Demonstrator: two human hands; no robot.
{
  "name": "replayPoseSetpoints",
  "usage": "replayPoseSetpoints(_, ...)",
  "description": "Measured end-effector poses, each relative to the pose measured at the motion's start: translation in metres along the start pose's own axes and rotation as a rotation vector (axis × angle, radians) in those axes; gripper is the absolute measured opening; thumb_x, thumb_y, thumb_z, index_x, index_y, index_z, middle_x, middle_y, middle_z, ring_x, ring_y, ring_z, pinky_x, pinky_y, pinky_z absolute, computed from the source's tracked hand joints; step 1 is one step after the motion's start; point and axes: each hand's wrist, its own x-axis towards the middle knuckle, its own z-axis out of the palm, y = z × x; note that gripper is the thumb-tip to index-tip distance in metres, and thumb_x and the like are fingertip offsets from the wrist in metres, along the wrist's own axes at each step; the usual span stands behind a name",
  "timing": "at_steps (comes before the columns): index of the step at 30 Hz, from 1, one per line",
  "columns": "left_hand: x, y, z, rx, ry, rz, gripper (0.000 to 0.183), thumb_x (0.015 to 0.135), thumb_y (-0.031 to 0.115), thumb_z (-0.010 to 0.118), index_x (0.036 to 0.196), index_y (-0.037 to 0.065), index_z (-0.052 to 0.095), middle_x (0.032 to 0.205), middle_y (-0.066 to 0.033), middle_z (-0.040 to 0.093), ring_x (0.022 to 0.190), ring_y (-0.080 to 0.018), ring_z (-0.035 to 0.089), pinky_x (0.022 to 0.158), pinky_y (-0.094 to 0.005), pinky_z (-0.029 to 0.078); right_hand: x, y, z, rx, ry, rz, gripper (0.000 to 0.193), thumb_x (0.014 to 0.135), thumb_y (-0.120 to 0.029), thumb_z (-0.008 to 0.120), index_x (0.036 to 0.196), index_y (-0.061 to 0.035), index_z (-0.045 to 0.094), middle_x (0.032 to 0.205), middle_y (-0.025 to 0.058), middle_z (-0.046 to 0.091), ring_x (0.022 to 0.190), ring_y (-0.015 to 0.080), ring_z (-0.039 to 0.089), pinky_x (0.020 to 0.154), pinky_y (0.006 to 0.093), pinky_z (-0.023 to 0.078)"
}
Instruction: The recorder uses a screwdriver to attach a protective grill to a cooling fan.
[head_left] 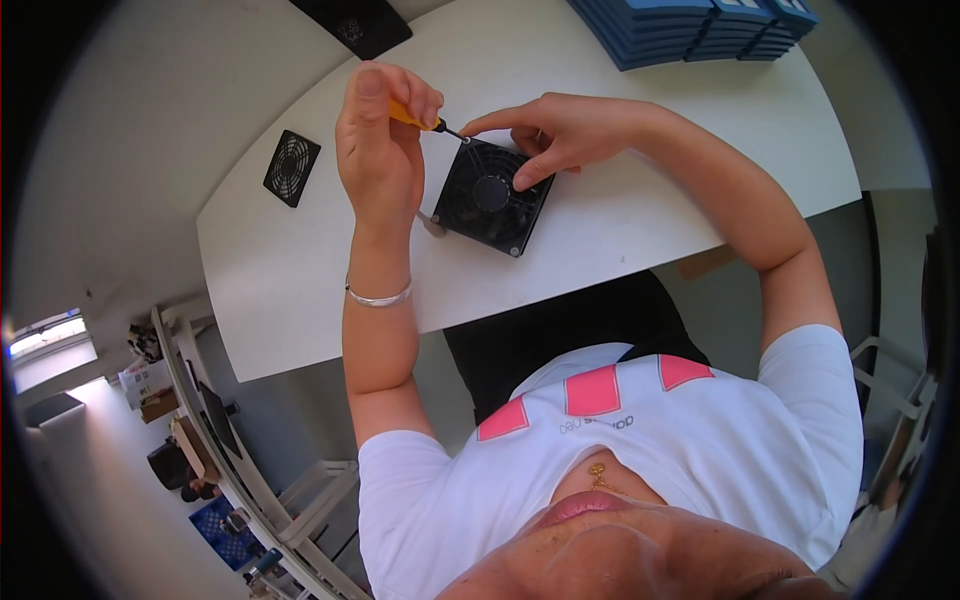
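A square black cooling fan point(478, 215) lies on the white table in front of me. My left hand point(376, 140) is closed round a yellow-handled screwdriver point(412, 117). The screwdriver's dark shaft slants down to the screw at the fan's far left corner. My right hand point(570, 137) steadies the fan from the right: the thumb presses on its top face, and the index finger reaches to the corner beside the screwdriver tip. Other fingers of that hand are partly hidden. By the fan's near left corner a small grey piece point(432, 225) shows, partly covered by my left wrist.
A black fan guard point(292, 168) lies on the table to the left. Blue stacked trays point(690, 35) stand at the far right. A black flat object point(355, 25) is at the far edge. The white table point(290, 290) has its near edge close to my body.
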Motion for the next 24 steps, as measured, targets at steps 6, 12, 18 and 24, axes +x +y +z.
replayPoseSetpoints(6,-0.001,0.001,-0.004,-0.055,0.121,-0.044,0.033,0.103,0.033,0.036,0.078,0.011,0.038,0.075,-0.0035,0.040,0.068,-0.0158,0.036,0.074,-0.0344,0.038,0.002,0.002,0.000,0.008,0.001,0.009,0.073,0.085,-0.033,0.075,0.149,-0.0189,0.042,0.067,0.0024,0.056,0.052,0.0122,0.057,0.049,0.0273,0.043)
replayPoseSetpoints(12,0.007,-0.005,-0.006,-0.077,0.038,-0.022,0.034,0.100,0.029,0.035,0.071,0.012,0.030,0.062,-0.0010,0.031,0.060,-0.0142,0.024,0.061,-0.0324,0.027,0.004,0.006,0.001,0.005,0.004,-0.023,0.074,0.084,-0.033,0.076,0.148,-0.0166,0.042,0.062,0.0016,0.056,0.049,0.0120,0.055,0.048,0.0269,0.041)
replayPoseSetpoints(18,0.011,-0.008,-0.003,-0.092,-0.015,-0.041,0.037,0.097,0.030,0.034,0.065,0.013,0.026,0.053,0.0014,0.024,0.052,-0.0127,0.017,0.054,-0.0327,0.022,0.002,0.005,0.001,0.038,0.008,0.016,0.075,0.083,-0.025,0.078,0.148,-0.0225,0.042,0.062,0.0001,0.051,0.052,0.0105,0.046,0.050,0.0281,0.038)
replayPoseSetpoints(24,0.021,-0.007,-0.020,-0.144,-0.268,-0.096,0.038,0.096,0.032,0.034,0.063,0.014,0.028,0.050,0.0025,0.026,0.049,-0.0120,0.017,0.052,-0.0318,0.021,0.005,0.005,0.001,-0.001,0.018,-0.002,0.076,0.083,-0.025,0.078,0.149,-0.0226,0.040,0.063,0.0006,0.052,0.053,0.0105,0.047,0.050,0.0279,0.038)
